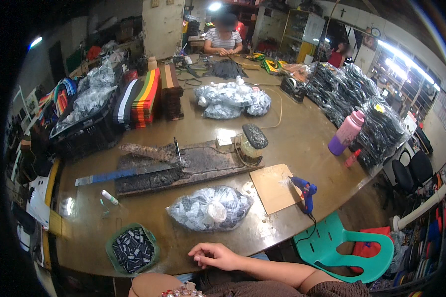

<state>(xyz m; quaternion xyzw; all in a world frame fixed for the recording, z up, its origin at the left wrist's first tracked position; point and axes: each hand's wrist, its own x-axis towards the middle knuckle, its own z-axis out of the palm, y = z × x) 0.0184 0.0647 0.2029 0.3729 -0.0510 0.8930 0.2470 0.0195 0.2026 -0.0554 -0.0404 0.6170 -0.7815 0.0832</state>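
Observation:
My right hand (215, 256) rests at the table's near edge, its fingers loosely bent and a little apart, with nothing visible in it. It lies between a green plastic tub (154, 246) full of small dark labelled pieces and a clear plastic bag (210, 208) packed with similar dark and white pieces. The bag is tied in a knot on top. Of my left arm, only a part shows at the bottom edge, beside a beaded bracelet (181, 292); the left hand itself is out of sight.
Beyond the bag lies a worn dark board (148, 173) with a metal ruler (104, 176) and a lidded jar (252, 143). A blue glue gun (306, 193) sits on a brown board (272, 190). A green chair (327, 242) stands right. Across the table sits a person (223, 39).

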